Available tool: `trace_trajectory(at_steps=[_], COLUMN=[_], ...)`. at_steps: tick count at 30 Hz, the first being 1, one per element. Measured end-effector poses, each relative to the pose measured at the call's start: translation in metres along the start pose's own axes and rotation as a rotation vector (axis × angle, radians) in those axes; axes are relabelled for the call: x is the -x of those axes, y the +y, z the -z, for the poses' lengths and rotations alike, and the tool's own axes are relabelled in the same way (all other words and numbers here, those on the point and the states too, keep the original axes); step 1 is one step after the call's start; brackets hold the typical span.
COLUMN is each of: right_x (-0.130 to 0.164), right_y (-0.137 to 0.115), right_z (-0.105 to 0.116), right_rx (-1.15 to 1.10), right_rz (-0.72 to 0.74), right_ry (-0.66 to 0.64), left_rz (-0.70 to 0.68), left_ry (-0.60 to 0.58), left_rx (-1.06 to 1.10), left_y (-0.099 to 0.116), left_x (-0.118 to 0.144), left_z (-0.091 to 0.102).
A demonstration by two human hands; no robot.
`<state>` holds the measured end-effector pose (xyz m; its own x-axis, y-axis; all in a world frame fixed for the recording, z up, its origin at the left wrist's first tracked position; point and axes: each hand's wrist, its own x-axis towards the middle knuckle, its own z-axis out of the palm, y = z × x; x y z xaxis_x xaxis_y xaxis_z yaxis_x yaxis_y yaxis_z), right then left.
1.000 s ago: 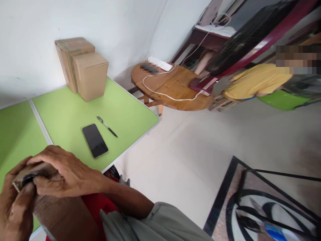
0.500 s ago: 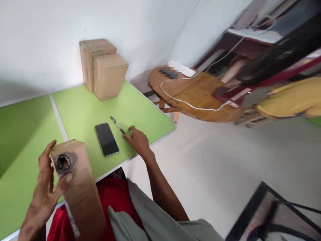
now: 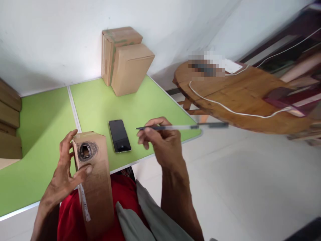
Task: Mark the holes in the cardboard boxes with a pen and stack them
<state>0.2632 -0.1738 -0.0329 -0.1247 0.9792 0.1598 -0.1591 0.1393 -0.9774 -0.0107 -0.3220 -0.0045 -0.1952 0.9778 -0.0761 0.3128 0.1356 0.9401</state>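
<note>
Gripping a pen (image 3: 175, 127) — right hand (image 3: 163, 144), tip blurred — left hand (image 3: 64, 170) half-hidden behind cardboard box (image 3: 94, 174).

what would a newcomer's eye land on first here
First, the tall brown cardboard box with a dark-ringed hole in its face, held by the left hand over the lap at the bright green table's near edge. Beside it, the right hand holds a slim clear pen with a dark cap level in the air. A black smartphone lies flat between them.
</note>
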Motion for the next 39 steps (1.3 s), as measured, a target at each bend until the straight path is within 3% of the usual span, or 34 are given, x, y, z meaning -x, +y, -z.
trace_trajectory(at_steps=[5,8,12,22,39], right_x=[0.045,0.057,0.061,0.069,0.068], right_y=[-0.021,-0.021,-0.02,-0.022,-0.026], right_z=[-0.065,-0.084,-0.092,-0.107,-0.103], right_rx=[-0.258,-0.321,-0.321,-0.292,-0.166], right_rz=[-0.12,-0.148,-0.156,-0.163,-0.116], right_ry=[-0.416,-0.5,-0.557,-0.519,-0.459], left_rz=[-0.021,-0.046,-0.028,-0.018,-0.015], left_ry=[-0.025,0.009,0.039,0.056,0.054], left_rx=[0.003,0.034,0.062,0.082,0.048], left_y=[-0.001,-0.009,-0.016,-0.023,-0.02], left_x=[0.004,0.01,0.015,0.016,0.016], left_z=[0.001,0.006,0.008,0.009,0.01])
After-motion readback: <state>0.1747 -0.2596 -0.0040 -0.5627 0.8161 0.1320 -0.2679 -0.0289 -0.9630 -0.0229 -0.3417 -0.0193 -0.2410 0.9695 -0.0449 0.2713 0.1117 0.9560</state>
